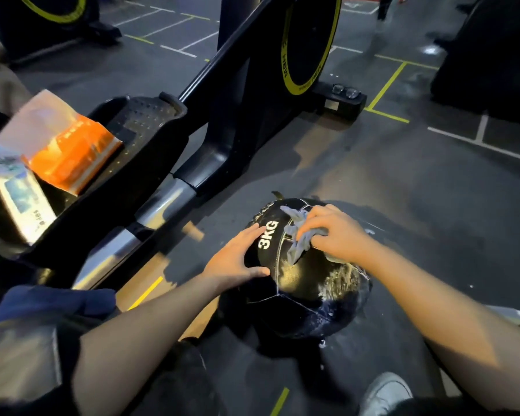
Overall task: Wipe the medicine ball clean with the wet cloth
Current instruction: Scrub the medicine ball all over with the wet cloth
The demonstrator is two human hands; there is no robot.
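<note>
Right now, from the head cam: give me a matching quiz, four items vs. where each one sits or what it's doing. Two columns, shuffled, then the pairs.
Column 1
1. left hand
2. right hand
3. orange packet
4. eyeglasses

Column 2
A. lying on the base of the exercise machine, by the yellow-rimmed wheel
B. bunching the grey cloth on top of the medicine ball
C. resting on the machine's black foot pedal
D. fingers spread flat on the ball's side, next to the 3KG print

Pairs: 1-D, 2-B, 3-C, 4-A
</note>
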